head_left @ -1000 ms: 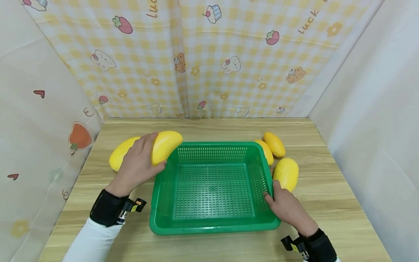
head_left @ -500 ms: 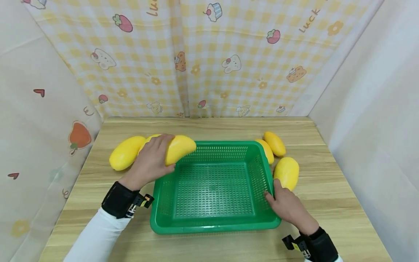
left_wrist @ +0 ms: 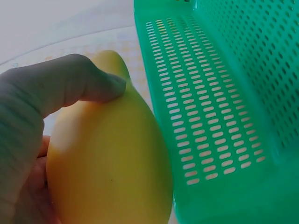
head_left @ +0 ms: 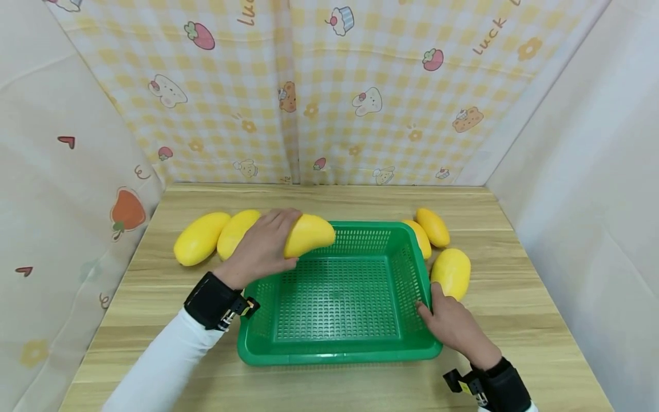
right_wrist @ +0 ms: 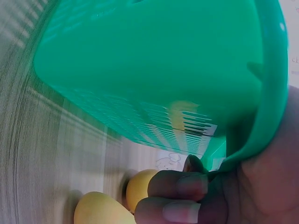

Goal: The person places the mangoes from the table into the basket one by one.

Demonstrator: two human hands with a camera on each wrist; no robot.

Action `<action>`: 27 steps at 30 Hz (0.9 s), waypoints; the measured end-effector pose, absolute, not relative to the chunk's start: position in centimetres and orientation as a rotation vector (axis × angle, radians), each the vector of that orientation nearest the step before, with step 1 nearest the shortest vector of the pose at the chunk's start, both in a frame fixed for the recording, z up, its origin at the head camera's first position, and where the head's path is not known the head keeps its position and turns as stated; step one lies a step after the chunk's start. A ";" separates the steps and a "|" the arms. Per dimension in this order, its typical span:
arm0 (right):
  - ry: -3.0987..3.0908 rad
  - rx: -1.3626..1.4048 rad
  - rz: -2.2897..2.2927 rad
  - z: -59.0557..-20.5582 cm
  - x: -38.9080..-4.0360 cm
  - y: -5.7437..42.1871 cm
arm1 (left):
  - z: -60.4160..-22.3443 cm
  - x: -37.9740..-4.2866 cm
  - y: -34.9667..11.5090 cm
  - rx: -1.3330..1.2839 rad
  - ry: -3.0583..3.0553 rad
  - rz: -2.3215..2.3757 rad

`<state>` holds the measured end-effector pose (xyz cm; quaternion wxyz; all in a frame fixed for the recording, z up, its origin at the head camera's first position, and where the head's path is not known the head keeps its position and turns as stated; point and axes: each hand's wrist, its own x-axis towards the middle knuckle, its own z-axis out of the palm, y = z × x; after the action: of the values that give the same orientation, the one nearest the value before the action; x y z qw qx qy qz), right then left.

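I see the right hand gripping the right rim of a green rectangular plastic basket

Just past it sits a yellow oval fruit; farther on, the left hand curls its fingers round a smooth yellow curved fruit at the basket's far-left corner, two more yellow fruits lie left, two small orange-yellow fruits right, yellow-checked cloth behind

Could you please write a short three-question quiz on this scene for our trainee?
1. How many yellow fruits lie on the table to the right of the basket?
2. True or false: the right hand grips the basket's rim.
3. What is the left hand holding?

Key:
1. Three, one of them partly hidden by the basket in the head view.
2. True.
3. A single fruit.
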<state>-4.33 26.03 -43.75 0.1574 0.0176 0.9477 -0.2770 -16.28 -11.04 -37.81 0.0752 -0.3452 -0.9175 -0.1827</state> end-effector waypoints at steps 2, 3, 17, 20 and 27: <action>2.711 0.055 -0.794 -43.8 -4.3 26.1 | -38.0 -16.5 -10.5 -1.066 -2.783 -0.563; 2.710 0.059 -0.796 -43.7 -4.3 26.2 | -38.1 -16.6 -10.2 -1.085 -2.798 -0.572; 2.710 0.050 -0.833 -44.0 -4.4 26.1 | -39.9 -17.7 -8.4 -1.274 -2.922 -0.420; 2.700 0.061 -0.845 -44.0 -4.3 26.2 | -40.2 -17.7 -7.9 -1.295 -2.921 -0.375; 2.689 0.074 -0.869 -44.1 -4.4 26.2 | -41.4 -17.7 -6.7 -1.349 -2.936 -0.207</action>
<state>-4.35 26.18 -44.08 0.1565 0.0260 0.9394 -0.3037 -17.74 -6.69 -41.37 -0.0482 -0.4161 -0.9058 -0.0639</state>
